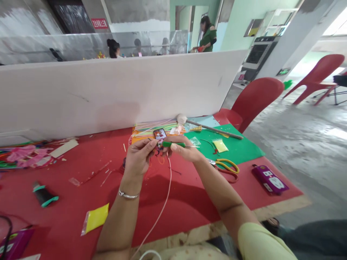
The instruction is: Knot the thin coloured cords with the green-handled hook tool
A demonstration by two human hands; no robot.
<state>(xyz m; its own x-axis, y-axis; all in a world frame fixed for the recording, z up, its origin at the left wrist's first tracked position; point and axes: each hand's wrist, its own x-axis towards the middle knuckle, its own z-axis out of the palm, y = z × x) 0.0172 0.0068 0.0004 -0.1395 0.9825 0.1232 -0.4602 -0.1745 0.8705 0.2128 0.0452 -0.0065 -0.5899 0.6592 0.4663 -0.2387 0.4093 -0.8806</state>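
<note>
Both hands meet over the red table, close to a phone with a lit screen. My right hand [187, 148] is closed around a slim tool with a green handle [166, 144], whose thin metal shaft points right. My left hand [141, 153] pinches at the tool's left end; what its fingertips hold is too small to make out. Small colourful pieces show between and just below the hands, partly hidden by the fingers. Directly behind them lies the phone [159, 134]. A pale cable [168, 184] runs from near the hands down toward my body.
Scissors with yellow and red handles [227, 166] lie right of my right arm, near a purple case [270, 179]. A green sheet [244, 150] carries a stick with a white ball [181, 119]. Left are a black-and-teal cutter [45, 195] and a yellow packet [96, 218]. A white partition [108, 94] stands behind.
</note>
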